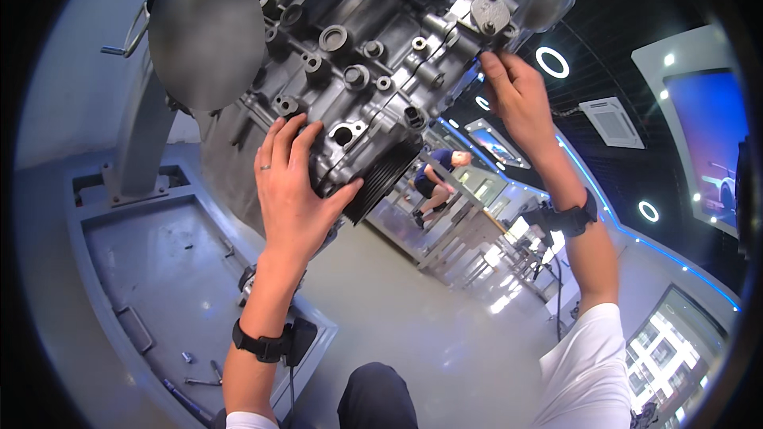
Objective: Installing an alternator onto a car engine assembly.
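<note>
Both your hands are at the engine

Your left hand lies on the near side of the engine, fingers and thumb spread apart, the thumb at the ribbed pulley. Your right hand has its fingertips at the engine's right edge, near a bolted cover; whether they are clamped on anything, you cannot tell. The engine is ahead of you, right of a grey post. Near left, a floor tray holds loose tools. Far right, there's a person in dark clothing.
</note>
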A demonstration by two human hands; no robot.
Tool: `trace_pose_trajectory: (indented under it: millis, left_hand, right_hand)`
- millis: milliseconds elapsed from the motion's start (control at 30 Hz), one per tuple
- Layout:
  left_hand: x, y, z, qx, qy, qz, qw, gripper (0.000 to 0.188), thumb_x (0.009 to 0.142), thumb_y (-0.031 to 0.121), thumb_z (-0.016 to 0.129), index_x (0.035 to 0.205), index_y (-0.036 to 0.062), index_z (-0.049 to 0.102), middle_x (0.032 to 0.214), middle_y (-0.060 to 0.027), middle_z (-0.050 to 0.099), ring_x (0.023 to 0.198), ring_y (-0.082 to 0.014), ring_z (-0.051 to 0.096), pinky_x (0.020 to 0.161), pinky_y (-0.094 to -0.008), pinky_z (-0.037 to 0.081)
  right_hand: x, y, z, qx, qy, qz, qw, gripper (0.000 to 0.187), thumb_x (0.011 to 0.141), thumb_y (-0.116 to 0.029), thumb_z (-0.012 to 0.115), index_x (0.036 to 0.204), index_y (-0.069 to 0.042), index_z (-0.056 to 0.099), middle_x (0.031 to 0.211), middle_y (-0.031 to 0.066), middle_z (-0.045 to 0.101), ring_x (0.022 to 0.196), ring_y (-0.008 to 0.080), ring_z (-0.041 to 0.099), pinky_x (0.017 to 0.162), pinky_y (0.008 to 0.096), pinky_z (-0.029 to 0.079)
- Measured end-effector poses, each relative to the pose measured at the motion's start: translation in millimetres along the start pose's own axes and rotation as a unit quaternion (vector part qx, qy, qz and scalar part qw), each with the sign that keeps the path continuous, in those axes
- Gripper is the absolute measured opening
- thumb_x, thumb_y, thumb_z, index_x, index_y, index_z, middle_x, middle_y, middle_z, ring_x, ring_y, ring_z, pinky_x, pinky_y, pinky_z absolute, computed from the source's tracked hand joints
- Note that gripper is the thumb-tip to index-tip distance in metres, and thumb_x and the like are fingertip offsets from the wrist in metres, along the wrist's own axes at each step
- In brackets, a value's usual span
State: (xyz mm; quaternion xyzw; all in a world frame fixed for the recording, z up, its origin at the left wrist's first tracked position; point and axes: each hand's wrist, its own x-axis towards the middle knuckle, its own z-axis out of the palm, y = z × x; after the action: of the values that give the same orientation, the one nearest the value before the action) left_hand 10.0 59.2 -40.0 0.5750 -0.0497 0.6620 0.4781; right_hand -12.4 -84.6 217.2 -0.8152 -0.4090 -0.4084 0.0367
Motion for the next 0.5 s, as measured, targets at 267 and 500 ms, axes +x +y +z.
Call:
trace_pose_trajectory:
  millis: [267, 500]
  left_hand:
    - [4, 0, -1, -0.010, -0.007, -0.004, 1.000, 0.072, 0.056, 0.018, 0.084, 0.120, 0.0054, 0.054, 0.129, -0.0117, 0.051, 0.128, -0.0345, 0.040, 0.106, -0.0444, 0.031]
    - [0, -3, 0, -0.008, 0.004, 0.006, 1.000, 0.069, 0.058, 0.022, 0.083, 0.118, 0.0055, 0.054, 0.128, -0.0114, 0.051, 0.127, -0.0343, 0.041, 0.105, -0.0463, 0.030]
  right_hand:
    - [-1, -12, -10, 0.176, -0.085, 0.171, 0.966, 0.055, 0.098, -0.053, 0.038, 0.081, -0.003, 0.056, 0.061, 0.0007, 0.053, 0.048, 0.0091, 0.051, 0.043, 0.0206, 0.036]
    - [-11, -8, -3, 0.007, 0.025, -0.005, 1.000, 0.031, 0.097, -0.031, 0.052, 0.089, -0.001, 0.056, 0.065, 0.0028, 0.056, 0.049, 0.0065, 0.052, 0.042, 0.0202, 0.036]
